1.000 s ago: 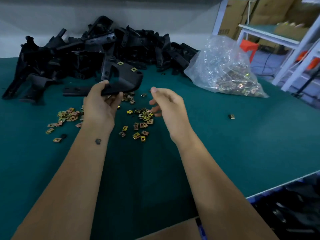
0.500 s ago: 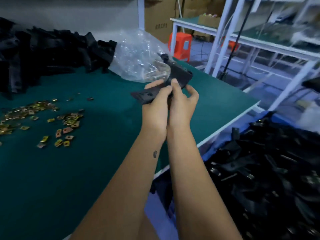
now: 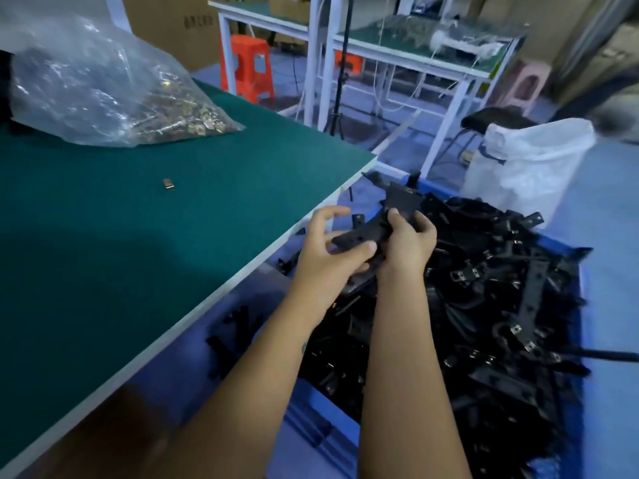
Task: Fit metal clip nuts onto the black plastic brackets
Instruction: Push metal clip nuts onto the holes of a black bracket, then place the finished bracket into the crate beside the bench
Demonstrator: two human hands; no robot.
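Both hands hold one black plastic bracket (image 3: 397,210) beyond the table's right edge, above a heap of black brackets (image 3: 491,305) with metal clip nuts on them. My right hand (image 3: 408,243) grips the bracket's middle, thumb on top. My left hand (image 3: 325,250) holds its near end, thumb pressed on it, the other fingers spread and loosely curled. A single clip nut (image 3: 168,183) lies on the green table (image 3: 103,254). A clear plastic bag of clip nuts (image 3: 103,95) sits at the table's back left.
The heap lies on a blue sheet (image 3: 345,430) on the floor to the right of the table. A white sack (image 3: 529,167) stands behind it. Farther back are white-framed benches (image 3: 397,53), an orange stool (image 3: 249,67) and cardboard boxes.
My view has swung right, away from the loose nuts and the bracket pile on the table. Both hands carried the bracket off the table's edge and down over the floor heap.
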